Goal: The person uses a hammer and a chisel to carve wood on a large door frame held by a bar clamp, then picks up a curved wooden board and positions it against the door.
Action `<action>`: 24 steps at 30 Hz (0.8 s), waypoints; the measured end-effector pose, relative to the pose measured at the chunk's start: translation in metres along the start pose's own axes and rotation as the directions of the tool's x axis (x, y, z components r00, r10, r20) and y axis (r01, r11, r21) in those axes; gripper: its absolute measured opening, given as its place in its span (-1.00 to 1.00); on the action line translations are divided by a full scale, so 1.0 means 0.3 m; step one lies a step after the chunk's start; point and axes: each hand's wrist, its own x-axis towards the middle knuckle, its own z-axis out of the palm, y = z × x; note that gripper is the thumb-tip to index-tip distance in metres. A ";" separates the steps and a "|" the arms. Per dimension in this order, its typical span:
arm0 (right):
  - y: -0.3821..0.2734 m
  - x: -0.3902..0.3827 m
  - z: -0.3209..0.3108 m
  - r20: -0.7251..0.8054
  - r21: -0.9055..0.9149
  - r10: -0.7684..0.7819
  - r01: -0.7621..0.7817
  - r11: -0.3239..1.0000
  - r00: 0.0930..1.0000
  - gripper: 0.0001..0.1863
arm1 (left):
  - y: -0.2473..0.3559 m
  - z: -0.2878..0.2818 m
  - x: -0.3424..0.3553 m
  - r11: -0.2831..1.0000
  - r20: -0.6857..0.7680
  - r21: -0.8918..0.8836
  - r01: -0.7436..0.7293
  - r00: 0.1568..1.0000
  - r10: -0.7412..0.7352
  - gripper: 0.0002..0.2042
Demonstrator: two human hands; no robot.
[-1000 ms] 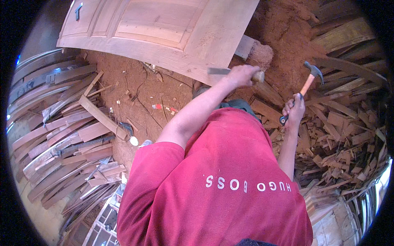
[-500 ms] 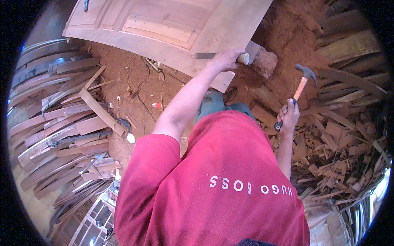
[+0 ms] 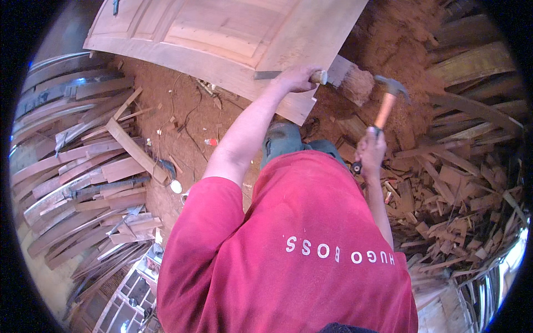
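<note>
A pale panelled wooden door (image 3: pixel 222 33) lies across the top of the view. Over its near right corner my left hand (image 3: pixel 298 79) is closed round the handle of a chisel (image 3: pixel 267 75). The chisel's flat metal blade points left along the door, and its round wooden handle end sticks out to the right of my fist. My right hand (image 3: pixel 371 151) grips a claw hammer (image 3: pixel 385 111) with an orange and black handle. The hammer's dark head is up, to the right of the chisel's end and apart from it.
A wooden block (image 3: pixel 351 82) coated in sawdust juts out beneath the door's right side. Stacked boards (image 3: pixel 83 172) line the left. Offcuts (image 3: pixel 455 216) are heaped at right. Reddish sawdust (image 3: pixel 172 111) covers the floor, with a cord (image 3: pixel 191 139) on it.
The hammer has swung left toward the chisel's end along with my right hand. My left hand and the chisel have shifted slightly left along the door.
</note>
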 end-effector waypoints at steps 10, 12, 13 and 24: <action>-0.040 -0.028 0.042 0.127 -0.048 -0.039 0.045 0.998 0.991 -0.76 | 0.036 0.015 0.036 0.996 -0.056 -0.004 -0.088 0.995 0.088 -0.44; -0.055 -0.013 0.042 0.098 -0.021 -0.048 0.051 0.998 0.994 -0.78 | 0.018 0.011 0.045 0.997 -0.051 -0.028 -0.075 0.996 0.074 -0.45; -0.056 -0.007 0.047 0.098 -0.005 -0.054 0.055 0.998 0.994 -0.78 | 0.010 0.010 0.048 0.997 -0.047 -0.039 -0.068 0.997 0.066 -0.46; 0.069 -0.005 0.023 0.169 -0.267 0.011 0.035 0.963 0.986 -0.74 | 0.023 0.016 -0.010 1.000 -0.055 -0.001 -0.011 0.998 0.011 -0.49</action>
